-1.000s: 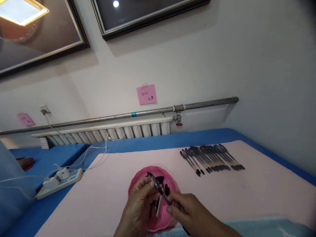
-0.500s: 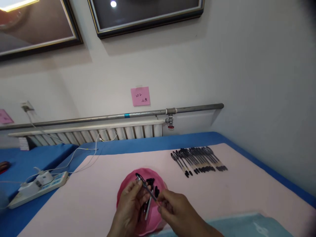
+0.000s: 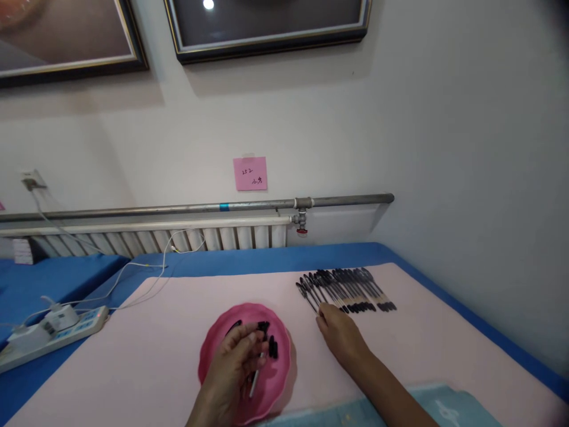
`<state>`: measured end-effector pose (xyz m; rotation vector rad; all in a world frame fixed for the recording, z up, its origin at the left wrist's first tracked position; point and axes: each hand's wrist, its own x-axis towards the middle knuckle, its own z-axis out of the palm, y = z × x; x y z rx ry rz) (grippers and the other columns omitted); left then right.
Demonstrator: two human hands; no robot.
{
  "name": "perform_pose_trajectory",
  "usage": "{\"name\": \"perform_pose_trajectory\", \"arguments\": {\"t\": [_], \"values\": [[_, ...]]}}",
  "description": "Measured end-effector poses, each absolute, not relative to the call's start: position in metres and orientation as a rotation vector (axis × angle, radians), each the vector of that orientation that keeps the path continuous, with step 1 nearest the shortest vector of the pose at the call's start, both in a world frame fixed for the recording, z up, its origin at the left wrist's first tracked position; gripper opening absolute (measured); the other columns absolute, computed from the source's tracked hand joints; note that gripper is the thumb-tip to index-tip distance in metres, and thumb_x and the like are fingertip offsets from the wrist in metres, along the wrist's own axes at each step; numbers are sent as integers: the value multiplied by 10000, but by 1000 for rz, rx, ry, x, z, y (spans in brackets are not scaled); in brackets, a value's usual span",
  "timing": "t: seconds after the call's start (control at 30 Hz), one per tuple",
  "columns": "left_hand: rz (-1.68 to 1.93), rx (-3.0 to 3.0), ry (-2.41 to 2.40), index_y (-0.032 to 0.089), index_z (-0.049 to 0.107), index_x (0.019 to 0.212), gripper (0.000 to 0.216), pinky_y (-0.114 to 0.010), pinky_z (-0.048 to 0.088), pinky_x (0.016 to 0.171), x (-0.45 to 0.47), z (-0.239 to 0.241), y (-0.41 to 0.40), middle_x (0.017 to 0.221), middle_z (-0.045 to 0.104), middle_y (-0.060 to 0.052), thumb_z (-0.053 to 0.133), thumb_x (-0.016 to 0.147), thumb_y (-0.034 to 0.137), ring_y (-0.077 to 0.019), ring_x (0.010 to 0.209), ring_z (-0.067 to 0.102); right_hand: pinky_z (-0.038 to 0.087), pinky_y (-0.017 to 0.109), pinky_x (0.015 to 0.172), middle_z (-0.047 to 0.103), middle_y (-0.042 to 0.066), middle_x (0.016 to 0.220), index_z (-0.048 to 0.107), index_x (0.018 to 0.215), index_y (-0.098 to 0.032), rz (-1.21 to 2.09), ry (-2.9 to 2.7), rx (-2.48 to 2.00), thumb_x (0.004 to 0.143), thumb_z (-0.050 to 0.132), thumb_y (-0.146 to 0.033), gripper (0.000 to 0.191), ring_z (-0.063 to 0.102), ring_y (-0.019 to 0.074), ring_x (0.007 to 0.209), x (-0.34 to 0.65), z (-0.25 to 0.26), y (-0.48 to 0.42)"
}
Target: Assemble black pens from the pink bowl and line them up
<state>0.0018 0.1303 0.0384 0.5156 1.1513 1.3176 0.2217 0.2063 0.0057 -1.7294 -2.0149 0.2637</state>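
Observation:
My right hand [image 3: 342, 335] is closed on the lower end of a black-capped pen [image 3: 307, 298], at the left end of a row of similar pens [image 3: 351, 287]. The pens lie slanted side by side, their caps toward the wall. Above the pink scalloped plate [image 3: 284, 379] is my left hand [image 3: 237, 365], its fingers loosely curled and apart with nothing seen between them. Inside the plate are small black caps [image 3: 272, 347], a white stick-like pen part [image 3: 255, 384] and other dark pen parts, partly hidden by my left hand.
A pink cover [image 3: 146, 350] lies over the blue table [image 3: 267, 258]. At the front right is a light-blue cloth [image 3: 427, 403]. A power strip [image 3: 84, 326] with plugs and white cables sits at the left. A radiator [image 3: 240, 237] and a pipe [image 3: 191, 209] run along the wall.
My right hand has carried the pen from above the plate rightward to the left end of the row. My left hand has let go of the pen and stays over the plate.

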Motion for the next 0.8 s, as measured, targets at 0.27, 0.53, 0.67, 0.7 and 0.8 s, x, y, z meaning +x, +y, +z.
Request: {"name": "perform_pose_trajectory", "arguments": {"t": [0.27, 0.53, 0.67, 0.7, 0.8], "values": [[1325, 511, 1142, 126, 623, 872, 154, -238, 517, 554, 1, 39, 129, 839, 682, -101, 641, 720, 119, -159, 684, 661, 256, 262, 528, 602, 43, 704, 491, 690, -205, 136, -2047, -1841, 864, 402, -230, 197, 564, 184, 648, 222, 4, 211], [1359, 832, 1355, 157, 591, 746, 126, -193, 409, 501, -42, 44, 135, 566, 579, 35, 618, 707, 273, -91, 507, 523, 264, 239, 502, 562, -5, 615, 430, 634, -221, 190, -2122, -1739, 885, 382, -301, 268, 536, 153, 568, 209, 15, 190], [1142, 1223, 1659, 180, 582, 694, 99, -214, 364, 507, -51, 39, 136, 555, 553, 42, 550, 718, 271, -113, 515, 500, 245, 232, 487, 549, -15, 561, 412, 591, -215, 293, -2244, -1650, 850, 443, -253, 264, 527, 144, 534, 199, 11, 177], [1062, 1332, 1753, 184, 582, 687, 82, -218, 359, 521, -51, 38, 136, 565, 564, 35, 531, 718, 240, -121, 534, 512, 243, 232, 489, 555, -12, 565, 414, 586, -213, 312, -2267, -1634, 844, 450, -238, 261, 530, 146, 540, 198, 10, 176], [771, 1602, 1946, 190, 585, 688, 110, -232, 344, 556, -44, 35, 134, 617, 615, 5, 482, 718, 168, -140, 582, 549, 243, 230, 494, 557, -5, 573, 420, 585, -208, 349, -2310, -1604, 844, 442, -217, 260, 531, 148, 549, 196, 10, 174]]}}
